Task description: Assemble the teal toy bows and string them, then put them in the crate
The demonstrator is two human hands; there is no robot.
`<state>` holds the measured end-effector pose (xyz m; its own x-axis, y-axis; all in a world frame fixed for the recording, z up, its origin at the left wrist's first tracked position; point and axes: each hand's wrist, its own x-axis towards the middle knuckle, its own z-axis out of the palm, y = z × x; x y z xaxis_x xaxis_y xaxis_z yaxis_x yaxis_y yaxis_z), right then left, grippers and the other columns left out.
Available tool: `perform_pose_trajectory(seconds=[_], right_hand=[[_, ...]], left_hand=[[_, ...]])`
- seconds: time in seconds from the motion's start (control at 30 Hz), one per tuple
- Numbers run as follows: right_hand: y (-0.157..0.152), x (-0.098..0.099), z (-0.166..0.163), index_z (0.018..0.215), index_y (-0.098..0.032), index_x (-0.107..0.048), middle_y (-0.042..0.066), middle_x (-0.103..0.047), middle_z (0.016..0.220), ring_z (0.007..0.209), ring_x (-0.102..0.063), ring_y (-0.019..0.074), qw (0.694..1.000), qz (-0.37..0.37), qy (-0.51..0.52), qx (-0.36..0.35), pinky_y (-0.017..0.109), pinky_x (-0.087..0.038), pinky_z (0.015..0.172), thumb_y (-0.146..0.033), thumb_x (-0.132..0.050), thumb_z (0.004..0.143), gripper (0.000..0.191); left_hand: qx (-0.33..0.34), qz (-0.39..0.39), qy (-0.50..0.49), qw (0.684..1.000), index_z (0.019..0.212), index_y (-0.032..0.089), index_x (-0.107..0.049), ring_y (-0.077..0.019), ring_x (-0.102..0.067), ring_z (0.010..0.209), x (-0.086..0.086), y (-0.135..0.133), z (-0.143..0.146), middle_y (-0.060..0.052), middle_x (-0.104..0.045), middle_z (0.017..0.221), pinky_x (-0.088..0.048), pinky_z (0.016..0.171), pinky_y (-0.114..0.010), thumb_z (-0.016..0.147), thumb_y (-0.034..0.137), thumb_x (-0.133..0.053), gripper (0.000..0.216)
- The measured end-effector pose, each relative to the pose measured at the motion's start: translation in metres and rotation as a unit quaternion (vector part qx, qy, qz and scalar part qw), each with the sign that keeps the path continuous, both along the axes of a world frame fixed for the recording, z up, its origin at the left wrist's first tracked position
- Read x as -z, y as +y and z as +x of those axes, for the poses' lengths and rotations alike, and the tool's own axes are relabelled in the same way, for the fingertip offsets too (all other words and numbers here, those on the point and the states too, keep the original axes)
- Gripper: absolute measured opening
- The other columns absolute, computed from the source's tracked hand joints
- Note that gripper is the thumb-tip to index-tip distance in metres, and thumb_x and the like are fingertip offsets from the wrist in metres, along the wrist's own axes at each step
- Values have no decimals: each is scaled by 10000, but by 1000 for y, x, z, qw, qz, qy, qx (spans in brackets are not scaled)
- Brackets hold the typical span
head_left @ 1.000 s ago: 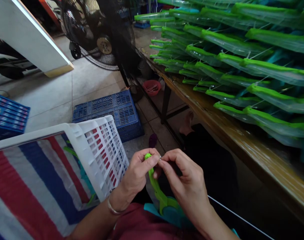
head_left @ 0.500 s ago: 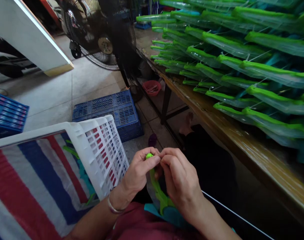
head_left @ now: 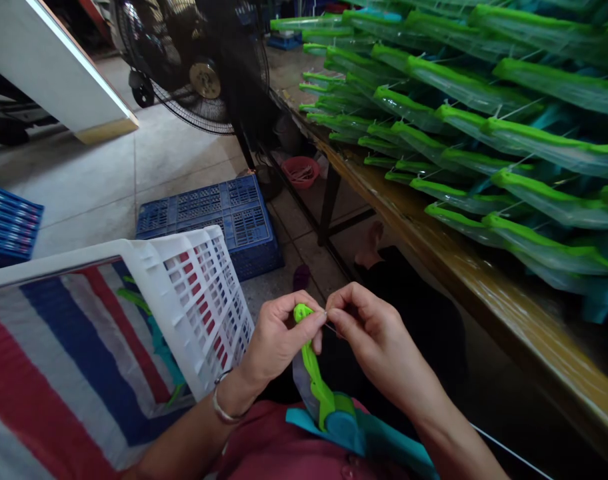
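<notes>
A bright green and teal plastic piece (head_left: 318, 387) with a clear panel along one side stands in front of my body, its teal end against my lap. My left hand (head_left: 281, 337) is closed around the top green tip, thumb and forefinger pinching beside it. Right next to that tip, my right hand (head_left: 367, 327) is closed in a pinch on a thin white string, only a short bit of which shows between the hands. Whether the string is tied to the tip I cannot tell.
Many similar green pieces (head_left: 529, 137) are stacked on a wooden table (head_left: 464, 287) at right. To my left is a white crate (head_left: 204, 293) with a striped liner, green and teal parts inside. Beyond are a blue crate (head_left: 204, 207), a fan (head_left: 204, 80) and a red bowl (head_left: 300, 175).
My right hand has drawn slightly away to the right and turned, showing the string and more of the green piece. My left hand keeps its hold on the tip.
</notes>
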<state>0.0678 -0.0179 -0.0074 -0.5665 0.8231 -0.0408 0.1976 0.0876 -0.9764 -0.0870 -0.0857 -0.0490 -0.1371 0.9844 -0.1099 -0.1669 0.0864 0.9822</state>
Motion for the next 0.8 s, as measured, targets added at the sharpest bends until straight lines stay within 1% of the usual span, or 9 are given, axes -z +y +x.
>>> perform_pose_trajectory(seconds=[0.1, 0.23, 0.33, 0.4, 0.5, 0.57, 0.63, 0.7, 0.8], right_hand=[[12, 0, 1, 796, -179, -582, -28, -578, 712, 636, -521, 95, 997, -58, 8, -53, 205, -409, 573, -214, -581, 922, 131], [28, 0, 1, 774, -166, -590, -36, -555, 636, 586, -496, 92, 978, -159, 35, -134, 209, -407, 552, -291, -659, 885, 181], [27, 4, -1, 787, -169, -599, -42, -562, 628, 564, -508, 93, 976, -170, 73, -117, 211, -432, 541, -332, -733, 864, 225], [19, 8, -1, 800, -178, -608, -40, -579, 653, 567, -531, 94, 987, -115, 88, -72, 208, -441, 534, -317, -733, 893, 209], [1, 14, -1, 834, -187, -630, -15, -625, 745, 656, -589, 102, 995, 70, 65, -7, 212, -473, 602, -205, -656, 967, 137], [-11, 16, -2, 888, -183, -640, 13, -648, 823, 736, -619, 114, 978, 204, 46, 18, 224, -499, 669, -107, -603, 980, 125], [-18, 17, -3, 965, -171, -644, 46, -668, 904, 809, -644, 129, 956, 289, 37, 29, 237, -525, 724, -26, -567, 968, 164], [-22, 16, -4, 1027, -159, -644, 71, -680, 962, 870, -661, 140, 948, 315, 34, 35, 243, -543, 764, 15, -553, 954, 209], [-23, 11, -3, 1020, -156, -640, 61, -678, 945, 862, -663, 130, 955, 293, 32, 40, 234, -540, 763, 1, -561, 956, 187]], left_hand=[[12, 13, 8, 1000, 829, 175, -647, -96, -591, 502, -1, 0, -3, 33, -641, 649, -440, 530, -232, 940, 290, -699, 168], [21, 31, 2, 999, 824, 170, -658, -102, -615, 496, -2, 1, -8, 33, -636, 666, -460, 517, -233, 923, 231, -691, 121], [27, 31, -13, 999, 847, 172, -663, -103, -606, 491, 0, 1, -10, 36, -633, 628, -451, 507, -225, 930, 224, -679, 99], [31, 27, -37, 998, 860, 174, -665, -100, -589, 483, 3, 1, -9, 35, -634, 611, -439, 499, -218, 934, 241, -680, 101], [29, 9, -106, 994, 854, 173, -668, -88, -563, 484, 8, 0, -5, 31, -629, 602, -430, 500, -204, 938, 261, -679, 122], [27, 1, -148, 989, 840, 168, -671, -78, -555, 487, 9, 0, -2, 29, -624, 610, -425, 501, -190, 933, 260, -686, 131], [26, 2, -178, 984, 818, 164, -671, -69, -551, 476, 9, 0, 0, 29, -614, 623, -410, 479, -176, 918, 262, -703, 144], [25, 7, -196, 980, 806, 163, -671, -65, -548, 466, 8, 0, 1, 29, -606, 637, -403, 462, -171, 909, 267, -715, 153], [24, 13, -194, 981, 816, 165, -680, -62, -542, 479, 6, -1, 2, 29, -600, 650, -423, 480, -172, 919, 271, -710, 151]])
